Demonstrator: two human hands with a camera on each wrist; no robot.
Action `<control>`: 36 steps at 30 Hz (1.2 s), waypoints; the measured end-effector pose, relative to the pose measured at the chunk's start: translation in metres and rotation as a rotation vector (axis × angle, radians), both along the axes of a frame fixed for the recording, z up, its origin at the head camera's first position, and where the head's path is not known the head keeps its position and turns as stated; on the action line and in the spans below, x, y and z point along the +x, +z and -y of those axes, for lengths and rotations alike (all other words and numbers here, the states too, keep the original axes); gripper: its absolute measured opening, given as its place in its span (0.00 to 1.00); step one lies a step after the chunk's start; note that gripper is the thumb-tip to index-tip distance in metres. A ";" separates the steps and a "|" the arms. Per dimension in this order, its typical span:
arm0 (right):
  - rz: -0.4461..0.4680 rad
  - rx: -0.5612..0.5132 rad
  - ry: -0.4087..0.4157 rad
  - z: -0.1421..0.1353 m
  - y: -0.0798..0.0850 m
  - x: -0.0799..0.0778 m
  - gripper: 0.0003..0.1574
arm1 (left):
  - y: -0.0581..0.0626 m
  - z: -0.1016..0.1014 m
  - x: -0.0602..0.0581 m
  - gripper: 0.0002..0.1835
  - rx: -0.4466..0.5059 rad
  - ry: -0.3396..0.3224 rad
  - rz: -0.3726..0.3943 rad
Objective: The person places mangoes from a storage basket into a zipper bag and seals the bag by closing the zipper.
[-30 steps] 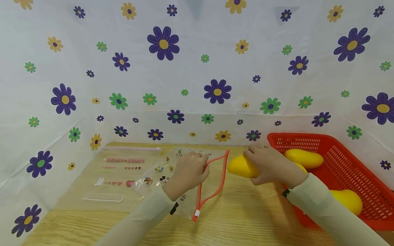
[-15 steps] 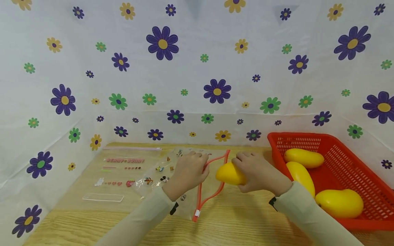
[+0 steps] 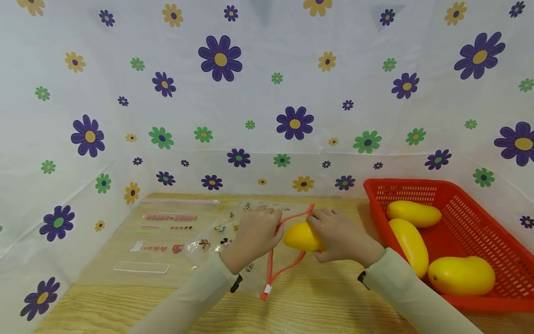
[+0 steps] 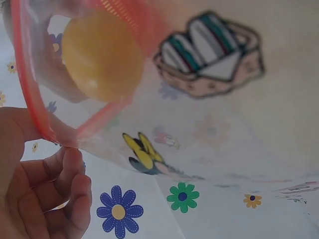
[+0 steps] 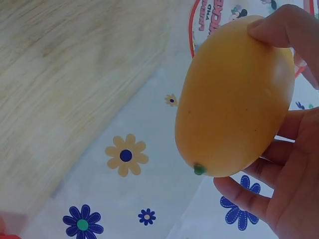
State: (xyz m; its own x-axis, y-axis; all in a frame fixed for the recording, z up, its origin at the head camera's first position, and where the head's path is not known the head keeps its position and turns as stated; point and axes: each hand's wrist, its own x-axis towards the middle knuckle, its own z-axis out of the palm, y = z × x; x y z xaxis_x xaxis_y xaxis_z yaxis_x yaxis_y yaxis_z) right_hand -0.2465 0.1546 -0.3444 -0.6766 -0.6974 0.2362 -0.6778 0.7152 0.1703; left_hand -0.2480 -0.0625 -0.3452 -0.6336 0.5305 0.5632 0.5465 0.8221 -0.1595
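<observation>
A clear zip bag with cartoon prints (image 3: 250, 267) has its red-edged mouth spread apart, facing right. My left hand (image 3: 255, 236) pinches the upper rim of that mouth; the left wrist view shows thumb and fingers on the red edge (image 4: 31, 94). In my right hand (image 3: 343, 235) is a yellow mango (image 3: 303, 237), gripped from above with its tip at the bag's opening. Close up in the right wrist view, the mango (image 5: 234, 99) shows a small green stem end, with the thumb on one side and fingers on the other.
A red plastic basket (image 3: 459, 232) stands at the right with three yellow mangoes, one of them (image 3: 460, 276) near its front wall. Flat on the wooden table (image 3: 333, 306) at the left lies another clear zip bag (image 3: 125, 246) with pink lettering. A flowered cloth rises behind.
My right hand has carried the mango leftward from beside the basket to the bag's opening. The left hand stays in place on the bag's rim.
</observation>
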 end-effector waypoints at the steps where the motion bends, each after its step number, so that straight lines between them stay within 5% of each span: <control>1: 0.001 -0.001 -0.002 0.001 -0.001 -0.001 0.36 | -0.001 0.000 0.000 0.13 0.007 -0.005 -0.006; 19: 0.009 -0.066 -0.101 0.004 -0.019 -0.006 0.38 | 0.001 0.001 0.004 0.15 0.017 -0.010 0.022; 36: -0.030 -0.091 0.038 0.017 -0.038 -0.006 0.38 | 0.002 -0.002 0.003 0.11 0.023 -0.004 0.027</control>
State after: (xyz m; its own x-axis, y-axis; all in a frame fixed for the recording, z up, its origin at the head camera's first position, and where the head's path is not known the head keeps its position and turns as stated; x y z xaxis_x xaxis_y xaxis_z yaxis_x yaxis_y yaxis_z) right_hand -0.2530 0.1378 -0.3825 -0.6416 -0.6975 0.3191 -0.7006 0.7023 0.1265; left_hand -0.2449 -0.0607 -0.3428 -0.6468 0.5198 0.5581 0.5533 0.8235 -0.1257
